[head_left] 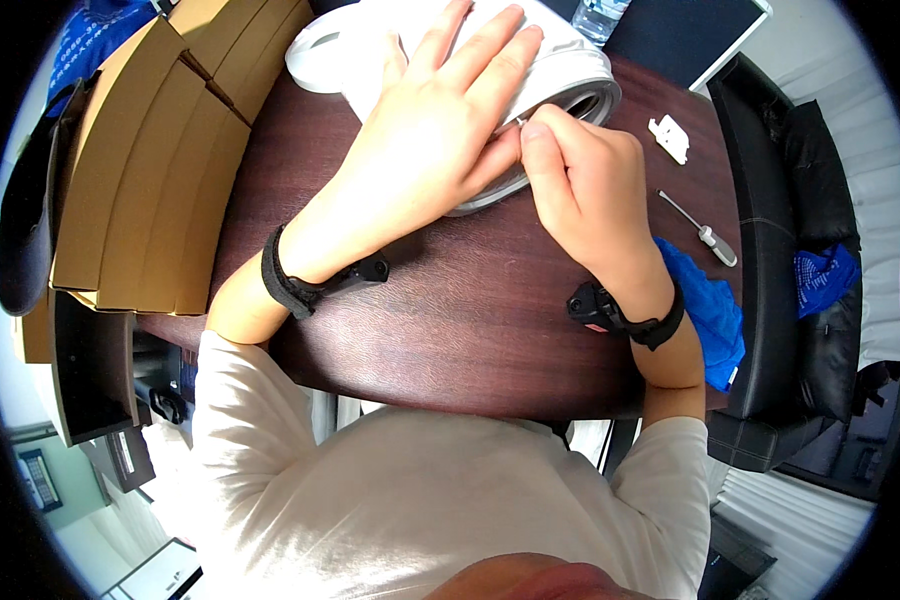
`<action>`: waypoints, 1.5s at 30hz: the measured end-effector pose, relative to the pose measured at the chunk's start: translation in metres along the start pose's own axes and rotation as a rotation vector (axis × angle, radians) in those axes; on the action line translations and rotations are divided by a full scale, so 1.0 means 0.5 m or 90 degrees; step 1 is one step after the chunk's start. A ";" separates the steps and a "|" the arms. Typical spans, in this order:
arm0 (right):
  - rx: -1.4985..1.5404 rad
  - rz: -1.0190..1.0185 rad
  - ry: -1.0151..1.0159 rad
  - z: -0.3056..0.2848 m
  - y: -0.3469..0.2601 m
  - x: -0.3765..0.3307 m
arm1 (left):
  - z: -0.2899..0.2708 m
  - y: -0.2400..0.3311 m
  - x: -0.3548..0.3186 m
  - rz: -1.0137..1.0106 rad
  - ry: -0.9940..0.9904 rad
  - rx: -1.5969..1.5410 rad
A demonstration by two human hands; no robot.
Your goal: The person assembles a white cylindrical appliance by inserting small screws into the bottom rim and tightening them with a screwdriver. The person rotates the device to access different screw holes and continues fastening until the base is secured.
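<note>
A white rounded appliance [582, 62] with a grey-lined rim lies at the far middle of the table; its kind I cannot make out. My left hand [425, 125] is open and rests flat on top of it, fingers spread, thumb pointing at my right hand. At the appliance's near right rim, my right hand [592, 185] is closed in a pinch. A tiny thin light bit shows at its fingertips, too small to name. To the right lie a small white plastic piece [670, 139] and a screwdriver [698, 228] with a grey and white handle.
Brown cardboard boxes [145, 190] stand along the left side of the dark wood table [460, 320]. A blue cloth [708, 315] lies by my right forearm. Behind the appliance is a clear plastic bottle [600, 18]. A black sofa [770, 330] stands beyond the right edge.
</note>
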State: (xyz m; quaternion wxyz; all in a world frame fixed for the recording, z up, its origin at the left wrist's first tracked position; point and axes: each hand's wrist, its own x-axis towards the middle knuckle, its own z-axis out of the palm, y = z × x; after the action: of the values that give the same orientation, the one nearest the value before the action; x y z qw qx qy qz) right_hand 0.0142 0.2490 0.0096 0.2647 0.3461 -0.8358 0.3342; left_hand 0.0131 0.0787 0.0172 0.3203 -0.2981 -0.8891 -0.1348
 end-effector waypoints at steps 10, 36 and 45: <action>-0.042 -0.036 0.046 0.009 0.000 0.001 | 0.005 -0.002 0.000 0.012 0.014 0.001; -0.071 -0.017 0.053 -0.003 -0.008 -0.010 | 0.002 -0.001 -0.001 -0.001 0.021 -0.023; -0.124 -0.044 0.081 0.002 -0.013 -0.012 | 0.005 0.001 -0.002 -0.006 0.020 -0.010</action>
State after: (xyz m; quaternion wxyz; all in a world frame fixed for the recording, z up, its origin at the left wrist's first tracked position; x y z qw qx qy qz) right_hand 0.0227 0.2469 0.0075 0.3608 0.3253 -0.8335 0.2632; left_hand 0.0126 0.0795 0.0147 0.3315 -0.2945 -0.8840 -0.1483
